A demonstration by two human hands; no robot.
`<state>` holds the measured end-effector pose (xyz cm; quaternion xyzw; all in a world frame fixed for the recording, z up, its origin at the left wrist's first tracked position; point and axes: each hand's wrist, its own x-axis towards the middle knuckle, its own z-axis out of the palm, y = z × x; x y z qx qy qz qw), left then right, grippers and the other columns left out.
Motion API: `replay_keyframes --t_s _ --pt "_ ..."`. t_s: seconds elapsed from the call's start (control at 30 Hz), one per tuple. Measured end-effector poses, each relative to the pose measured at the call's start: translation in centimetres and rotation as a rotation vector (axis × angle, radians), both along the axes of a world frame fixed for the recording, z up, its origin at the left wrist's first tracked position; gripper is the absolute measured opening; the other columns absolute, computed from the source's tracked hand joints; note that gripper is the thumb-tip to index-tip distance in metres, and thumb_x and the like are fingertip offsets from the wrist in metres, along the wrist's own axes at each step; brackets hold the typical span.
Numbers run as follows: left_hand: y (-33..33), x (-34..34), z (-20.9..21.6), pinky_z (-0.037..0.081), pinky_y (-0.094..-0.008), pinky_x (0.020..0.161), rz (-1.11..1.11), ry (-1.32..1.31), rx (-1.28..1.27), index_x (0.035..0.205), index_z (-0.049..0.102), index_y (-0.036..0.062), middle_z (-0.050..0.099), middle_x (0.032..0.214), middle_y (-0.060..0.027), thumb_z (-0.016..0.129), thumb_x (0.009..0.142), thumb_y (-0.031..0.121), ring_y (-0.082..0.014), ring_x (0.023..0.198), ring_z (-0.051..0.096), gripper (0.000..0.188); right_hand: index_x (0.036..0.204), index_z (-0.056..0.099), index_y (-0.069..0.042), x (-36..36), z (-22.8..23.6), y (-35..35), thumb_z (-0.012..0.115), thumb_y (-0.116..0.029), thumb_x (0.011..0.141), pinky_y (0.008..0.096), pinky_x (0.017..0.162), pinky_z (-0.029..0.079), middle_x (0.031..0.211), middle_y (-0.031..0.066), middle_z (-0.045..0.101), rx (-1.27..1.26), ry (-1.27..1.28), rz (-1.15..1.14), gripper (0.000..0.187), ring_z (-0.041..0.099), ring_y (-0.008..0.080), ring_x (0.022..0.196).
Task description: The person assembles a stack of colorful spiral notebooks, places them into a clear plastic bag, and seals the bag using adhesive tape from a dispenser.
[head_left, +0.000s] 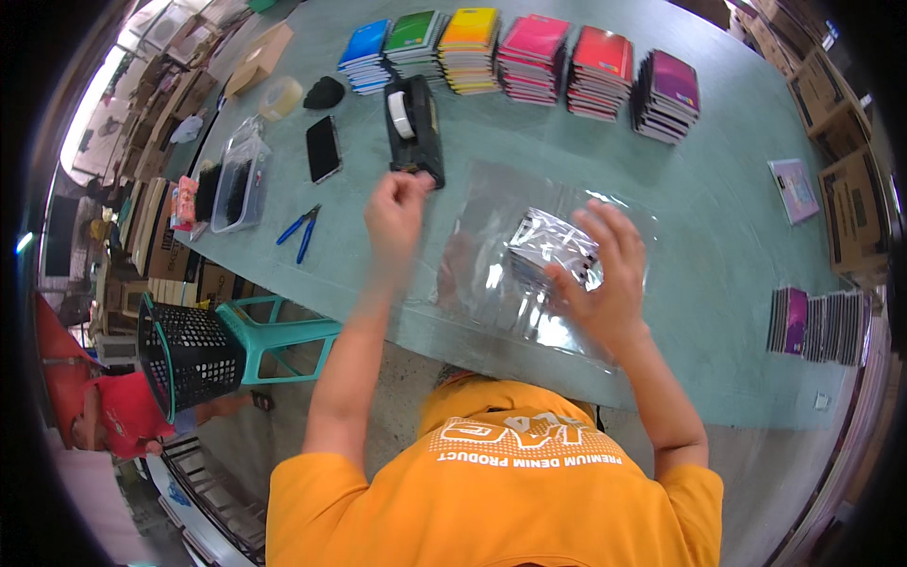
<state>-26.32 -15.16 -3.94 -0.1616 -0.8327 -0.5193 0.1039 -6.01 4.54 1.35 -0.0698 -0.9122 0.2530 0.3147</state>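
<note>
My left hand (pixel 395 217) is at the near end of a black tape dispenser (pixel 416 128) that carries a white-cored roll. Its thumb and fingers are pinched together; whatever is between them is too small to make out. My right hand (pixel 609 279) is held over a clear plastic bag (pixel 482 222), fingers spread and holding nothing. Inside the bag lies a small stack of notebooks (pixel 548 241), partly hidden by glare on the plastic and by my right thumb. The bag rests flat on the green table (pixel 713 274).
Several stacks of coloured notebooks (pixel 534 47) line the far side. Cutting pliers (pixel 300 231), a phone (pixel 323 149), a tape roll (pixel 281 97) and a plastic tub (pixel 241 184) lie left. More notebooks (pixel 817 326) stand right. A green stool (pixel 274 340) and a person in red (pixel 128 411) are lower left.
</note>
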Motion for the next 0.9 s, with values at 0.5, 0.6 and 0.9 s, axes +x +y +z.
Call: replay_keyframes --t_s 0.5,0.6,0.9 --pt "-4.6 -5.7 -2.3 0.044 -0.0330 0.050 -0.078 -0.381 -0.234 0.069 0.059 0.0003 0.060 0.064 -0.0121 0.068 0.076 0.016 -0.0222 0.055 0.056 0.019 0.118 0.055 -0.002 -1.5 -3.0 1.6 0.055 -0.024 0.089 0.0244 0.082 0.042 0.103 0.0051 0.061 -1.285 -0.312 0.255 0.036 0.055 0.0110 0.093" --pt "-8.0 -10.8 1.3 0.047 -0.0415 0.061 -0.190 -0.070 -1.195 0.071 0.061 -0.0021 0.061 0.076 -0.0231 0.069 0.067 0.019 -0.0375 0.071 0.061 0.023 0.120 0.054 -0.002 -1.6 -4.2 1.6 0.053 -0.023 0.090 0.0251 0.083 0.043 0.107 0.0055 0.060 -1.231 -0.256 0.361 0.037 0.055 0.0113 0.095" --pt "10.1 4.0 9.3 0.047 -0.0393 0.063 -1.071 0.059 -0.891 0.072 0.062 0.0003 0.061 0.071 -0.0171 0.067 0.073 0.044 -0.0315 0.071 0.061 0.044 0.122 0.052 -0.002 -1.1 -4.3 2.1 0.051 -0.020 0.091 0.0237 0.085 0.041 0.110 0.0039 0.057 -1.306 -0.213 0.368 0.036 0.052 0.0094 0.099"
